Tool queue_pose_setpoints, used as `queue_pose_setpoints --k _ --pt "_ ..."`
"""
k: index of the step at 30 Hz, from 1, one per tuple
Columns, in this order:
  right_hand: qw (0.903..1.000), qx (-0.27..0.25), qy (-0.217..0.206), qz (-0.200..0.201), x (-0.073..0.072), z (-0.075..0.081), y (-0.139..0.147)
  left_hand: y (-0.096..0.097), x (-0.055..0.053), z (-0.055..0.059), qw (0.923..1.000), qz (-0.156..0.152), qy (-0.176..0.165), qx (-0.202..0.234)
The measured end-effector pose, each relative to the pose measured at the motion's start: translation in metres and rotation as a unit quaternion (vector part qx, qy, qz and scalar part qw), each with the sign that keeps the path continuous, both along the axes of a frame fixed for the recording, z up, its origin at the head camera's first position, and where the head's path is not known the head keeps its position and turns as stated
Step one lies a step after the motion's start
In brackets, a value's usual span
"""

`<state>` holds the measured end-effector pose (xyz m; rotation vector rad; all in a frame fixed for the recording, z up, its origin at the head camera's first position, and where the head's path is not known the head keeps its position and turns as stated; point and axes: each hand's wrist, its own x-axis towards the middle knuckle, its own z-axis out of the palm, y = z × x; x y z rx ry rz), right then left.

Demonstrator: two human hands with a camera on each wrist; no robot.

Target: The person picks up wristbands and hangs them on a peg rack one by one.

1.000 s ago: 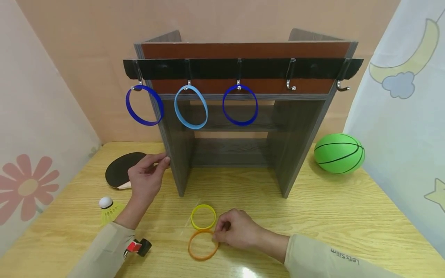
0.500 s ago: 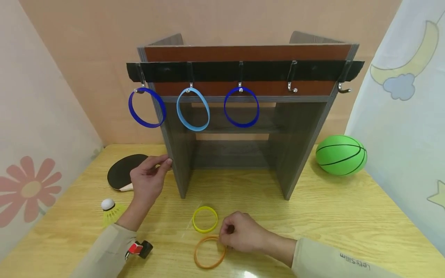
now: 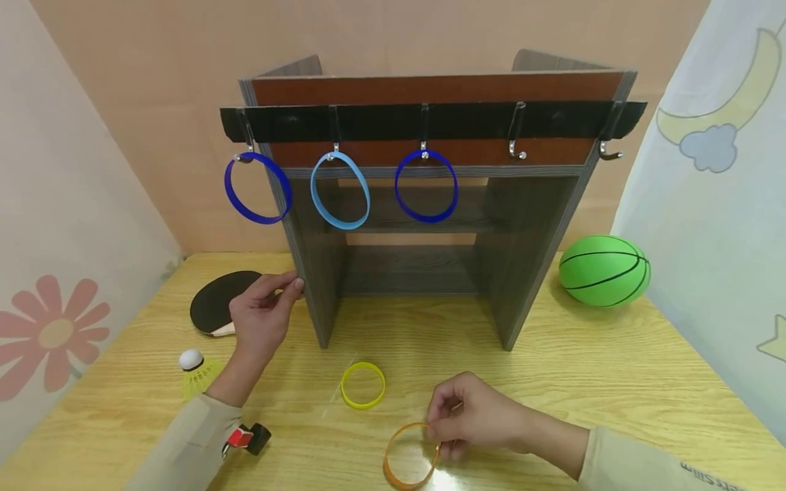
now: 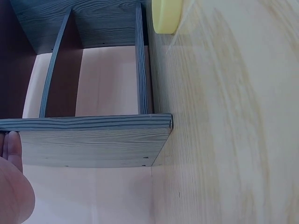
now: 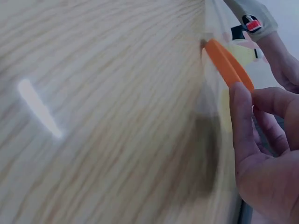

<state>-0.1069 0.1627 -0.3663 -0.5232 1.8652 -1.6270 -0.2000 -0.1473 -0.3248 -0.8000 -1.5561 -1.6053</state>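
My right hand (image 3: pixel 475 416) pinches an orange silicone wristband (image 3: pixel 393 470) by its right side, between thumb and fingertips. In the right wrist view the orange wristband (image 5: pixel 224 63) tilts up at the fingertips, close over the wood-grain table. My left hand (image 3: pixel 260 310) holds the front edge of the left side panel of a grey wooden rack (image 3: pixel 310 273), with thumb and fingers bent at that edge. A yellow wristband (image 3: pixel 363 407) lies flat on the table in front of the rack. Dark blue (image 3: pixel 258 219), light blue (image 3: pixel 340 223) and another dark blue wristband (image 3: pixel 424 217) hang from hooks.
The rack's black strip (image 3: pixel 381 123) carries several metal hooks; the two at right, a hook (image 3: pixel 517 153) and the end hook (image 3: pixel 609 153), bear no band. A green ball (image 3: pixel 604 271) sits right, a table tennis paddle (image 3: pixel 215 303) and shuttlecock (image 3: pixel 199 378) left.
My right hand has drawn the orange wristband right and toward me, away from the yellow one, and its near side has turned upward. My left hand stays at the rack's panel.
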Motion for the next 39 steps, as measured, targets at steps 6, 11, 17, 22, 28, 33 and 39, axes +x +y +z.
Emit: queue_pose_setpoints --k 6,11,17,22,28,33,39 --pt "0.9998 -0.010 0.010 -0.012 0.002 0.011 0.018 0.000 0.000 0.000 1.0000 0.000 0.002 -0.001" --pt "0.9990 -0.023 0.028 -0.027 0.000 0.026 0.033 -0.001 0.000 0.001 0.9999 0.009 0.004 -0.009" --pt "0.9953 -0.076 0.045 -0.039 -0.004 0.043 0.048 -0.001 -0.001 0.000 0.9997 0.017 0.010 -0.016" --pt "0.9869 -0.146 0.058 -0.037 -0.009 0.053 0.059 -0.002 -0.002 -0.001 0.9998 0.013 0.006 -0.012" --pt "0.9665 -0.243 0.079 -0.023 -0.017 0.063 0.069 -0.001 -0.001 0.000 0.9999 0.009 0.003 -0.007" --pt "0.9397 -0.330 0.091 -0.002 -0.021 0.080 0.069 -0.001 -0.001 -0.001 0.9999 0.009 0.006 -0.008" --pt "0.9185 -0.380 0.107 -0.022 -0.023 0.099 0.064 -0.001 -0.001 -0.001 0.9999 0.004 0.008 -0.005"
